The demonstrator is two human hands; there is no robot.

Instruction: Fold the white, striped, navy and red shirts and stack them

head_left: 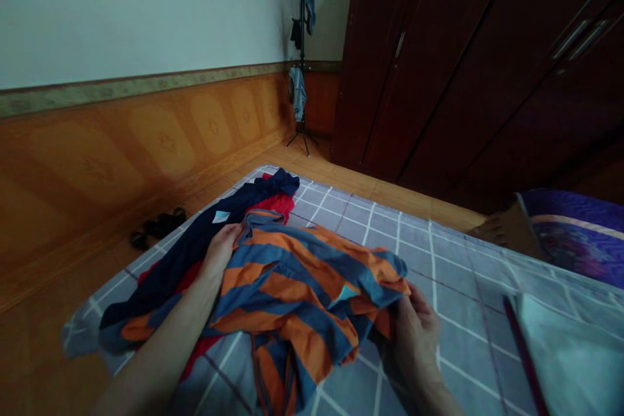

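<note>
An orange and blue-grey striped shirt (pixel 292 279) lies crumpled across the bed, stretched between my two hands. My left hand (pixel 225 244) pinches it near the collar at its upper left. At the opposite end, my right hand (pixel 415 318) has its fingers closed round the fabric's right edge. A small light-blue patch (pixel 345 293) shows on the striped cloth. Beneath and left of the shirt are a dark navy garment (pixel 188 253) with a pale label and a red garment (pixel 281 207), both partly covered.
The bed (pixel 370 214) has a grey sheet with white grid lines. At right lies a pale flat item (pixel 575 351) with a dark red edge. Beyond stand a coat rack (pixel 302 45), a dark wardrobe (pixel 439 65) and a cardboard box (pixel 524 227) beside purple bedding (pixel 580 227). Dark shoes (pixel 158 226) sit on the floor.
</note>
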